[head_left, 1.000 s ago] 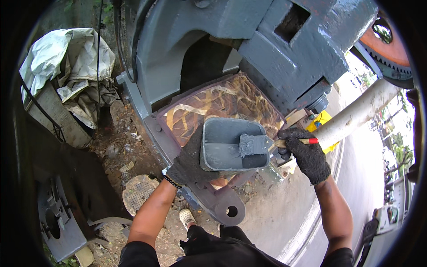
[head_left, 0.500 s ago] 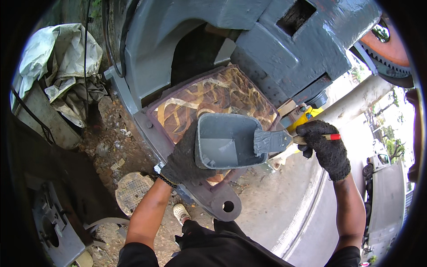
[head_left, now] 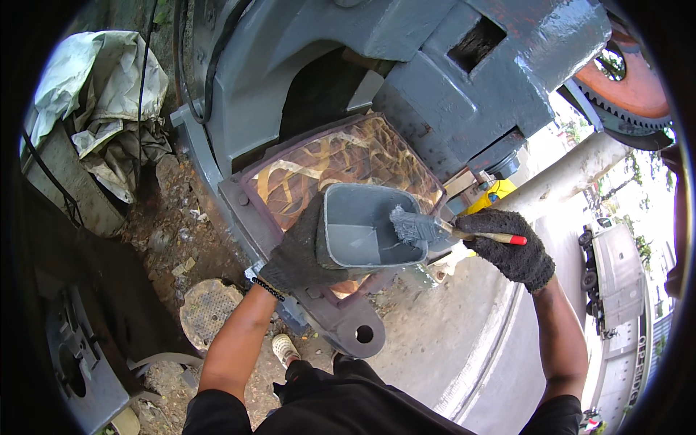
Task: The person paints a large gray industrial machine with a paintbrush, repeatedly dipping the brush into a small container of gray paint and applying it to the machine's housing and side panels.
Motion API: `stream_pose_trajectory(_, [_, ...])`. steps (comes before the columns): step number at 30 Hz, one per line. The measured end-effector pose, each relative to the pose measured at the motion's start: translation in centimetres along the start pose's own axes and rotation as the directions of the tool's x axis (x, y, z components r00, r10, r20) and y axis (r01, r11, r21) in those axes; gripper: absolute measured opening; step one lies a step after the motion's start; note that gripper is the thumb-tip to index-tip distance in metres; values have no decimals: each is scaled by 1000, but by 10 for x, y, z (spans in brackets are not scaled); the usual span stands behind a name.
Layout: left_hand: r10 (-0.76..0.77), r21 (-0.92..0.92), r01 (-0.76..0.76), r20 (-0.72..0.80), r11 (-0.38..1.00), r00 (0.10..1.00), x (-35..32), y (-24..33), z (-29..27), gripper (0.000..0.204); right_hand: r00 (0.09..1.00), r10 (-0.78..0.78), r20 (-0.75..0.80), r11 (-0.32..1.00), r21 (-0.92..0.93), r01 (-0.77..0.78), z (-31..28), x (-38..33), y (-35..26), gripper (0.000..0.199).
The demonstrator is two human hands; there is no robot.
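My left hand, in a dark knit glove, grips a grey plastic tub from its left side and beneath. Grey paint coats the tub's inside, with a pool of it at the bottom. In my right hand, gloved too, is a paintbrush with a red-tipped wooden handle. Its paint-loaded bristles lie over the tub's right part, inside the rim. Behind the tub, a patterned brown and yellow cloth covers the flat bed of a large grey-painted machine.
A flange with a round hole juts toward me. Crumpled white sheeting hangs at the far left above littered ground. A round metal cover lies near my foot. An orange toothed wheel stands at upper right. A truck is on the road.
My right hand has shifted left, carrying the brush further into the tub. The brush now points more up and left. The view has moved slightly, and the truck shows further along the road.
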State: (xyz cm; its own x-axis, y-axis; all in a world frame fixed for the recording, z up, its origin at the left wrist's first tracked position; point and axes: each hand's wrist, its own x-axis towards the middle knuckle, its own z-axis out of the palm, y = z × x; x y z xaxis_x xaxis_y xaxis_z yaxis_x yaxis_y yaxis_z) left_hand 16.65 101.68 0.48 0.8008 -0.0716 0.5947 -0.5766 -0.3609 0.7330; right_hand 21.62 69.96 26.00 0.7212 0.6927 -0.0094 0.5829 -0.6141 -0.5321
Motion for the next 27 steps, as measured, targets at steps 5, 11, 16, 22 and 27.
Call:
stream_pose_trajectory(5, [-22,-53,21,-18,998,1000,1,5,-2,124,1000,-22,-1,1000,20,22,-18,-17,1,30])
stream_pose_trajectory(11, [-14,-69,13,-10,998,1000,3,4,-1,122,1000,10,12,965,263,-13,-21,-22,1,27])
stream_pose_trajectory(16, [68,77,-65,-48,995,997,2,6,-2,121,998,54,10,886,461,-53,-6,0,8,36])
stream_pose_trajectory(22, [49,56,-47,-38,997,998,1,9,-3,120,992,93,82,878,464,-121,0,15,15,43])
stream_pose_trajectory(27, [12,31,-11,-32,999,999,0,10,-3,122,989,139,48,876,460,-146,1,14,32,42])
